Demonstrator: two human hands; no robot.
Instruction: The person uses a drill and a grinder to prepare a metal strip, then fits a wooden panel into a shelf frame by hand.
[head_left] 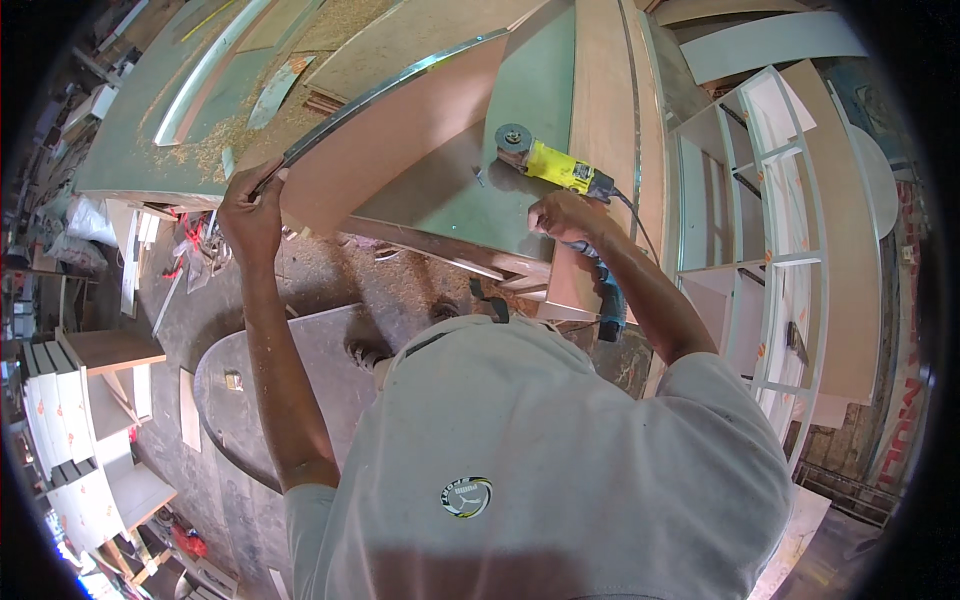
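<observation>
Edging strip (398,79) at left hand (252,212)

The edging strip, dark and shiny, runs along the upper edge of a curved panel (410,135), which stands up on its side on the workbench. The left hand is at the near end of this strip, and its thumb and fingers are pinching it there, at the corner of the panel. From this corner, the strip goes away toward the top of the view.

The right hand (565,216) is well apart from the left one, above the near part of a green board (535,75). Its fingers are curled inward; I cannot tell if something is held inside them. Just beyond this hand, a yellow angle grinder (560,167) lies on the green board, with its disc (514,138) pointing to the left and its cord (637,215) leaving on the right. A blue power tool (611,300) is partly hidden under the right forearm.

On the left, wood shavings (215,128) are scattered over another green surface (130,145). On the right side stands a white frame (812,205) with several crossbars.
</observation>
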